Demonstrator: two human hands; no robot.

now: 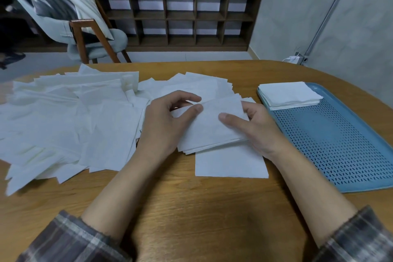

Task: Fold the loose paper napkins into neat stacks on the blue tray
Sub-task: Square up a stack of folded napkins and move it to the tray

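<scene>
A wide heap of loose white paper napkins [70, 117] covers the left and middle of the wooden table. Both hands hold a small bundle of napkins [210, 132] at the table's middle. My left hand [165, 121] pinches its left edge between thumb and curled fingers. My right hand [255, 127] grips its right side, thumb lying on top and fingers underneath. One flat napkin [230, 165] lies on the table just below the bundle. The blue perforated tray [331, 144] sits at the right, with a neat stack of folded napkins [290, 95] in its far left corner.
The round wooden table [191, 208] has bare wood near me. A chair [93, 42] with cushions stands beyond the table at the left. A dark cubby shelf [180, 15] lines the back wall. A white plug and cable [294, 57] sit beyond the table's far right edge.
</scene>
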